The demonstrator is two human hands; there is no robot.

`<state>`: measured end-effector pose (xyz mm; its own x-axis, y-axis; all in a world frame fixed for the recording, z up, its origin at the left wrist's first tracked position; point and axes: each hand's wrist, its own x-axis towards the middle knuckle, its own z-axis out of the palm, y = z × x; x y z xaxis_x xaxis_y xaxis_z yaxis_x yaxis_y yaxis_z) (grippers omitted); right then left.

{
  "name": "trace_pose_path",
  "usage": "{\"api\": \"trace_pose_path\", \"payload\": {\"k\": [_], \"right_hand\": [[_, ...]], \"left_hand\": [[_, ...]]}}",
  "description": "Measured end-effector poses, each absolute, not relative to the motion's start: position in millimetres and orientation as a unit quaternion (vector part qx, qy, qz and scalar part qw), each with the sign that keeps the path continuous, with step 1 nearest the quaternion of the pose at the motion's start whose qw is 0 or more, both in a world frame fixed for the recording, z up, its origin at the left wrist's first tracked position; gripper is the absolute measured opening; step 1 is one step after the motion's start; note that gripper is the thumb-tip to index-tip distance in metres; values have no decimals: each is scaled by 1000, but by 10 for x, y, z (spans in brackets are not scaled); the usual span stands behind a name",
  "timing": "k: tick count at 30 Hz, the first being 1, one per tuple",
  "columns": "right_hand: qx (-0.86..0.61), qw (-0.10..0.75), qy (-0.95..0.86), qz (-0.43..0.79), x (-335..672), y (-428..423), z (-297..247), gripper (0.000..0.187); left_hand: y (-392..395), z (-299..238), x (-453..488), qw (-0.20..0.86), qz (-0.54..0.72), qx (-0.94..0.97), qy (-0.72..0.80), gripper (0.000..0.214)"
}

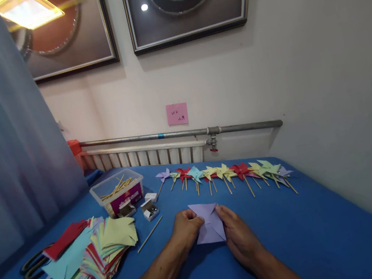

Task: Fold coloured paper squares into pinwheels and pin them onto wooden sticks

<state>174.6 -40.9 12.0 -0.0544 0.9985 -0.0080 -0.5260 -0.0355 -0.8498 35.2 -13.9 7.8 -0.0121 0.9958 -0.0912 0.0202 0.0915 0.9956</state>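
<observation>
A square of purple paper [210, 230] with slits running in from its corners is held up above the blue tabletop. My left hand [186, 229] pinches its left edge, thumb on top. On the opposite side, my right hand [236, 231] grips the right edge near the upper corner. To the left of my hands lies a single thin wooden stick [150, 234]. Close by, a small open box [150, 210] holds small shiny pieces too tiny to name. Farther left is a fanned pile of cut paper squares [113, 242] in several colours.
Finished paper pinwheels [225, 172] on sticks lie in a row along the back. A clear plastic tub [123, 188] holds wooden sticks. Black-handled scissors [32, 267] lie partly under the papers. A radiator [146, 156] and pipe run along the wall; a curtain [2, 132] hangs left.
</observation>
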Motion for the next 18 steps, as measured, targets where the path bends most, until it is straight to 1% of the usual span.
{"api": "trace_pose_path", "payload": {"k": [6,11,18], "right_hand": [[-327,607,-325,647,1755,-399,124,43],[-361,572,-346,650,1758,-388,63,44],[-395,578,-391,597,1787,-271,-91,50]], "left_hand": [[-137,37,337,486,463,511,537,25],[-122,23,322,502,459,511,525,23],[-109,27,308,536,456,496,509,22]]}}
